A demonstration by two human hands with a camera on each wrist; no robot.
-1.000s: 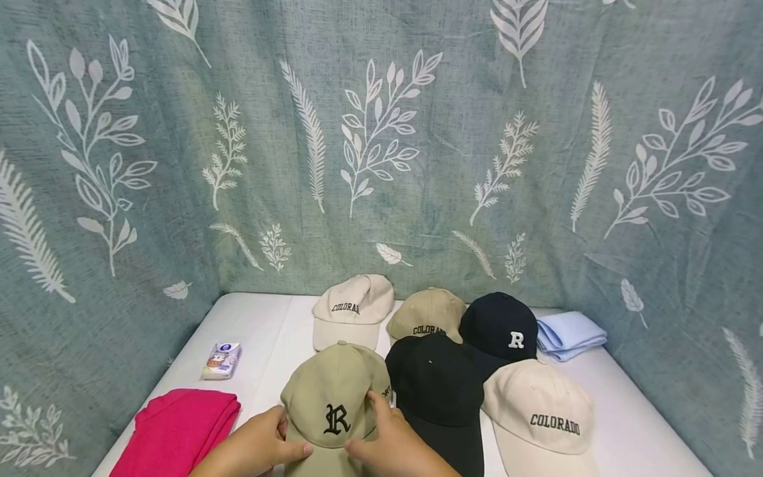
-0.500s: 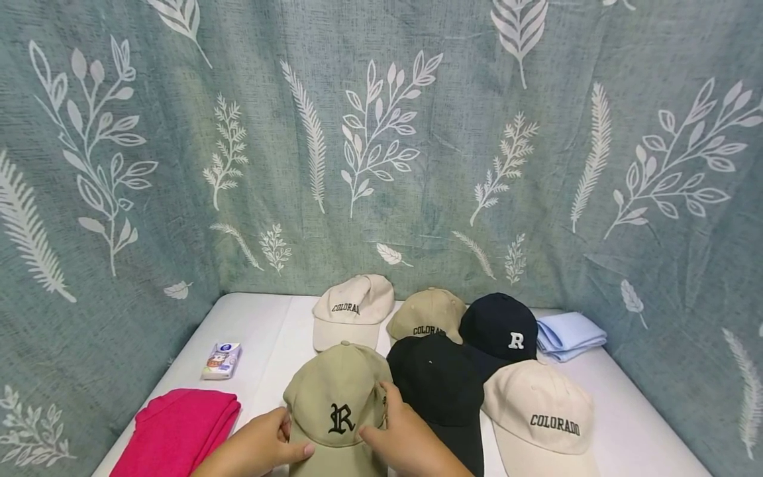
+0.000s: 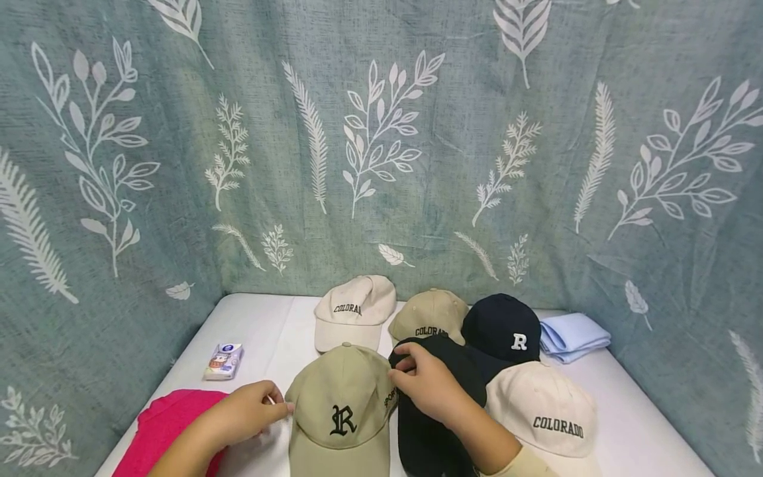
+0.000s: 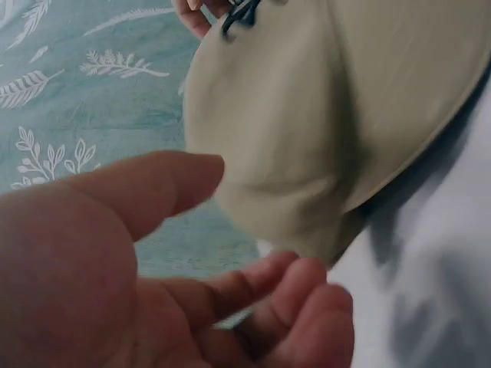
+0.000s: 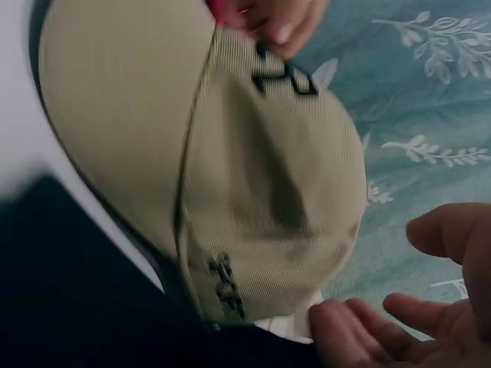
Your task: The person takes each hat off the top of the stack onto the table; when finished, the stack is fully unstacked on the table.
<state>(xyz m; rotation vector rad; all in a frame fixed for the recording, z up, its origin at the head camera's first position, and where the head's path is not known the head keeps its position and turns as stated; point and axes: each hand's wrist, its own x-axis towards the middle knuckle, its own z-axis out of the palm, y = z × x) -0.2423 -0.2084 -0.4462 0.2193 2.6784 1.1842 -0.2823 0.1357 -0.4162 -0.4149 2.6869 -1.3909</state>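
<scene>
A khaki cap (image 3: pixel 334 381) with a black letter R on its front sits at the front middle of the white table, brim toward me. Just off its left side is my left hand (image 3: pixel 253 411), thumb and fingers apart with a gap between them; the left wrist view shows nothing in that gap. My right hand (image 3: pixel 432 381) is over the black cap (image 3: pixel 423 430), on the khaki cap's right. Its fingers are loosely bent and hold nothing, and the thumb tip is close to the khaki crown. Small lettering (image 5: pixel 226 285) shows on the khaki cap's side in the right wrist view.
Behind stand a cream cap (image 3: pixel 352 311), a tan cap (image 3: pixel 429 315) and a navy cap (image 3: pixel 501 324). Another cream cap (image 3: pixel 545 404) is at right, a folded blue cloth (image 3: pixel 573 334) behind it. At left lie a tissue pack (image 3: pixel 223 362) and a pink cloth (image 3: pixel 173 417).
Both hands have let go of the khaki cap, which shifted slightly right before that. The left hand drew back to the left; the right hand moved up and right over the black cap.
</scene>
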